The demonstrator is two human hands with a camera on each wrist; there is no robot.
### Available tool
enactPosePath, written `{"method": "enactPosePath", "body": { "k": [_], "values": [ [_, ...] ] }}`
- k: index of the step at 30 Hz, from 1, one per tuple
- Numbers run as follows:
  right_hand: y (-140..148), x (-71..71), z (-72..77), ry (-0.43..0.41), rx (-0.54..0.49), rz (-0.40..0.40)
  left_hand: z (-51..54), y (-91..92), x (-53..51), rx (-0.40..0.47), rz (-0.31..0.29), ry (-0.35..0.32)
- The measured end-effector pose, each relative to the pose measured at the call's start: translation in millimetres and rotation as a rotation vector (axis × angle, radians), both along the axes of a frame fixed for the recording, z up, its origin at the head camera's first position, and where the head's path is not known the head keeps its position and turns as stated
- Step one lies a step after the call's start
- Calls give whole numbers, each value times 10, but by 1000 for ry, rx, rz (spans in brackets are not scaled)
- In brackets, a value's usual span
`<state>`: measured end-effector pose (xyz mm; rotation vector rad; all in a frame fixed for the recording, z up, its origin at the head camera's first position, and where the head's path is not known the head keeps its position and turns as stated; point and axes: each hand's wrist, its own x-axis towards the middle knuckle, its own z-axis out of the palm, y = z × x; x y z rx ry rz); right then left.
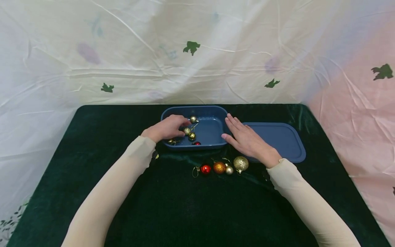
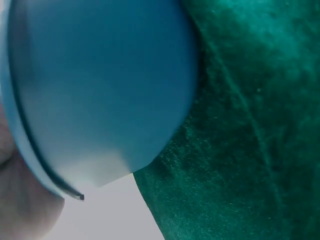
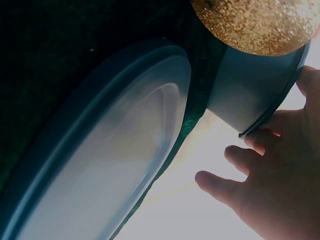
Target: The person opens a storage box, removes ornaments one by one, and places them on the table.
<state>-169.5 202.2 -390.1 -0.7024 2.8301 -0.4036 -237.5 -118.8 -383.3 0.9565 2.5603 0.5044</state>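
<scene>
A blue rectangular container (image 1: 213, 146) stands toward the back of the table, with several small gold baubles (image 1: 192, 136) and a red bauble (image 1: 196, 143) inside. My left hand (image 1: 169, 127) reaches over its left side, thumb and forefinger apart beside a glittery gold bauble (image 1: 187, 131). The container's wall (image 2: 110, 90) fills much of the left wrist view, which hides most of that hand. Straight-fingered, my right hand (image 1: 245, 139) lies against the container's right end; the right wrist view shows its fingers (image 3: 220, 187) spread near the rim.
In front of the container lie a red bauble (image 1: 205, 169), an orange one (image 1: 219, 167), a small pale gold one (image 1: 229, 169) and a larger glittery gold one (image 1: 241, 164). The blue lid (image 1: 277, 137) rests right of the container on the dark green tablecloth (image 1: 191, 212).
</scene>
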Motion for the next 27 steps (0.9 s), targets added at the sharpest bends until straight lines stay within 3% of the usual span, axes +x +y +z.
{"method": "enactPosePath", "body": {
  "k": [5, 17, 27],
  "values": [
    [0, -9, 0, 1, -1, 0, -38, 20, 1, -23, -13, 50],
    [8, -38, -7, 2, -15, 10, -67, 51, 13, -53, -9, 100],
    [-5, -57, -18, -7, -21, 13, -49, 11, 62, 12, 13, 131]
  ]
}}
